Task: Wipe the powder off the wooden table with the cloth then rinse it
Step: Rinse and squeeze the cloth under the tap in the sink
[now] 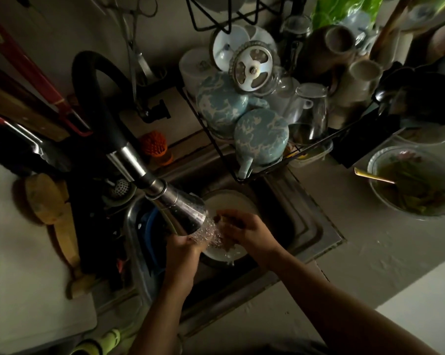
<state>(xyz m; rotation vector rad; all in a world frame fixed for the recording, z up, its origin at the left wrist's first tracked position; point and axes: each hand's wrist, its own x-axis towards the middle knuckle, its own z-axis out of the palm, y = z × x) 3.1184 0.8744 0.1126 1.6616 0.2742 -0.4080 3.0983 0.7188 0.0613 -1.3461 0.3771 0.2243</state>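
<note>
Both my hands are in the steel sink [316, 226], under the chrome spray head of the tap [180, 211]. Water sprays from it onto a small brownish cloth [222, 219] bunched between my hands. My right hand [244, 230] grips the cloth from the right with curled fingers. My left hand [183, 248] holds it from below left, partly hidden behind the spray. A white bowl [231, 201] lies in the sink beneath my hands. The wooden table is out of view.
A black wire rack [216, 139] with blue-patterned bowls, glasses and mugs stands behind the sink. A bowl with food scraps and a spoon [411, 180] sits on the right counter. A wooden pestle [55, 216] lies on a white board left. An orange scrubber [153, 144] sits at the sink's back.
</note>
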